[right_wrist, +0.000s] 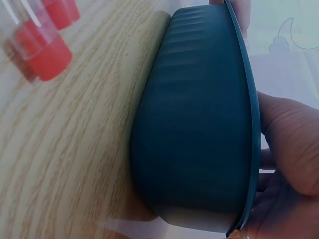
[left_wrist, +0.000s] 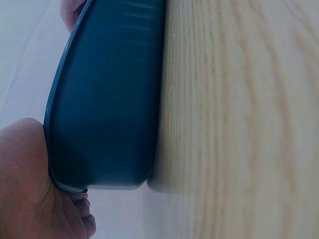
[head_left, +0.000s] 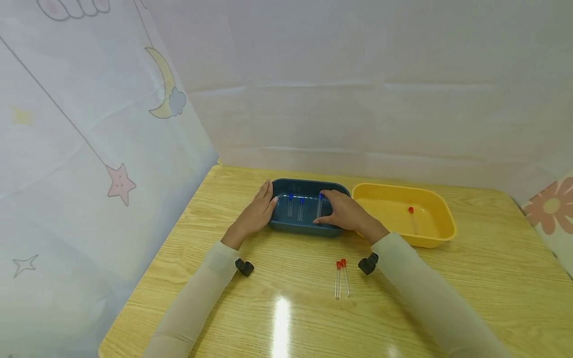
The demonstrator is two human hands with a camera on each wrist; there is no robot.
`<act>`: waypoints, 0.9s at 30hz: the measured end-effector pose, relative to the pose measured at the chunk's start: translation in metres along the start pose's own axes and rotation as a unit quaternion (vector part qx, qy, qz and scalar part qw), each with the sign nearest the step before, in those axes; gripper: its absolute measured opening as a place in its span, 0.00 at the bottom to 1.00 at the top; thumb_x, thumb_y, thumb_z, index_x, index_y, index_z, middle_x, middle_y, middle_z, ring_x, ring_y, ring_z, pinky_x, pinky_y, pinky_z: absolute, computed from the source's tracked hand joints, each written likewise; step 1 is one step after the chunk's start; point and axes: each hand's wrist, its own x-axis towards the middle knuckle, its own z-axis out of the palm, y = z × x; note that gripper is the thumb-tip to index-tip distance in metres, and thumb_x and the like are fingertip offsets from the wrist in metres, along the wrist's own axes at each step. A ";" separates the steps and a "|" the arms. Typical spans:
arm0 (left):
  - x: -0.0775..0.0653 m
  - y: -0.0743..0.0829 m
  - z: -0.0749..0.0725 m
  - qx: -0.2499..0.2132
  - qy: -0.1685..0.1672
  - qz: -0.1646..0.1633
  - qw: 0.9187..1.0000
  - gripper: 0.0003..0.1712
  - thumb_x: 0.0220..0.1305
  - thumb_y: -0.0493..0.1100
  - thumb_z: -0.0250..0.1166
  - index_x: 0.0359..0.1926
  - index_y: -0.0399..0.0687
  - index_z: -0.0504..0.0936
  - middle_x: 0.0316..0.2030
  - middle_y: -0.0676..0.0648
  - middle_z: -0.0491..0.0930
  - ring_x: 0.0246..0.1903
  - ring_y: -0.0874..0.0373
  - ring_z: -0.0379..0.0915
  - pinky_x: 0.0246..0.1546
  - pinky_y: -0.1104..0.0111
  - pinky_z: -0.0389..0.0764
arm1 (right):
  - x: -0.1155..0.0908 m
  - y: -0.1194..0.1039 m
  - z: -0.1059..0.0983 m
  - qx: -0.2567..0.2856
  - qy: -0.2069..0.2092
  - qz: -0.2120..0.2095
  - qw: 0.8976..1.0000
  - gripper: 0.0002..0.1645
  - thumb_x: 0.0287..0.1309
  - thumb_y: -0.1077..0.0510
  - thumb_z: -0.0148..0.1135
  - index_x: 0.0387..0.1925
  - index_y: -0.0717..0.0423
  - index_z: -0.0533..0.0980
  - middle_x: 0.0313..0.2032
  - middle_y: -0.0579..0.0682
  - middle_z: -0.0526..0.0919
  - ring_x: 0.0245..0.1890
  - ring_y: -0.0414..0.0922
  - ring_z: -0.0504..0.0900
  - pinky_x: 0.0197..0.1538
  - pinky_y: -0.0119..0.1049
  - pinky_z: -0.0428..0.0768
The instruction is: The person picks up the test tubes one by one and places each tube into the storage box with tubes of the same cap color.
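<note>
A dark blue tray (head_left: pixel 309 229) stands on the wooden table, with several blue-capped clear tubes inside. Two of them, a left tube (head_left: pixel 290 206) and a middle tube (head_left: pixel 301 210), lie side by side on its floor. My left hand (head_left: pixel 258 209) grips the tray's left end, thumb over the rim. Inside the right end is my right hand (head_left: pixel 344 211), its fingers at the cap and its thumb at the lower end of a third tube (head_left: pixel 320 206). Both wrist views show the tray's outer wall, which hides the tubes.
A yellow tray (head_left: pixel 429 241) adjoins the blue one on the right, and a red-capped tube (head_left: pixel 413 219) lies in it. Two more red-capped tubes (head_left: pixel 337 281) lie on the table (head_left: pixel 250 318) in front, near my right wrist. A pale wall cloth (head_left: pixel 313 124) hangs behind.
</note>
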 end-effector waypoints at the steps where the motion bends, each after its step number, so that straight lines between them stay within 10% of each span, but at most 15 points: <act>1: 0.000 0.000 0.000 0.000 0.000 0.001 1.000 0.38 0.84 0.56 0.32 0.80 0.38 0.34 0.80 0.44 0.27 0.79 0.48 0.28 0.77 0.55 0.42 | 0.000 0.000 0.000 -0.001 -0.001 0.001 1.000 0.60 0.53 0.38 0.76 0.75 0.65 0.60 0.72 0.66 0.65 0.71 0.62 0.65 0.70 0.58 0.66; 27: 0.001 -0.001 -0.001 0.016 -0.004 0.008 1.000 0.39 0.84 0.57 0.31 0.80 0.36 0.35 0.80 0.43 0.27 0.79 0.49 0.26 0.77 0.56 0.42 | 0.013 -0.001 0.011 -0.067 -0.012 -0.003 0.998 0.59 0.52 0.34 0.75 0.74 0.63 0.63 0.70 0.65 0.68 0.68 0.62 0.70 0.67 0.58 0.70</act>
